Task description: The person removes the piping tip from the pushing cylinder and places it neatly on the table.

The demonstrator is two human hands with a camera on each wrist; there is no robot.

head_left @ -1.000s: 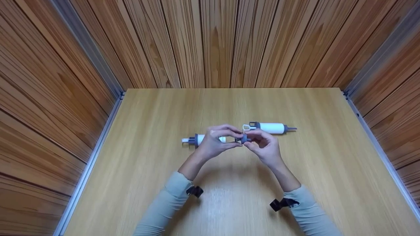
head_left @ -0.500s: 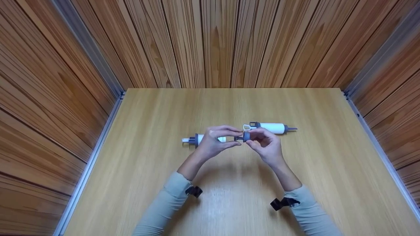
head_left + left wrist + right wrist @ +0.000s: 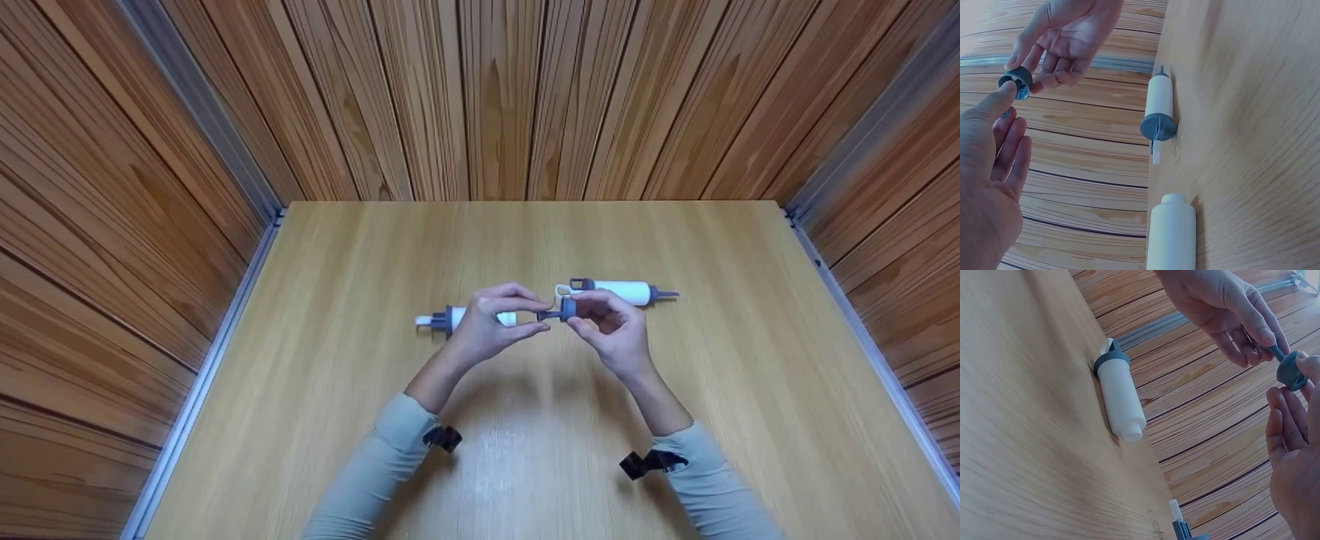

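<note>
Both hands hold one dark blue-grey nozzle cap (image 3: 568, 309) above the table, a wide round collar with a narrow stem. My left hand (image 3: 491, 322) pinches the stem between thumb and fingers. With thumb and fingertips, my right hand (image 3: 615, 330) grips the collar, whose hollow inside shows in the left wrist view. Behind the left hand lies a white bottle (image 3: 1121, 399), its bare narrow neck facing right and a blue-grey fitting with a white tab at its other end. A second white bottle (image 3: 622, 292) with a blue-grey nozzle lies beyond the right hand.
The wooden table (image 3: 525, 465) carries both bottles on their sides. Plank walls (image 3: 495, 97) enclose its back and sides, with metal rails (image 3: 202, 390) along the side edges. Small black cameras (image 3: 444, 437) sit on both wrists.
My right hand has shifted slightly right with the collar, and more of the cap's stem shows between the hands. The left hand has hardly moved; both bottles lie where they were.
</note>
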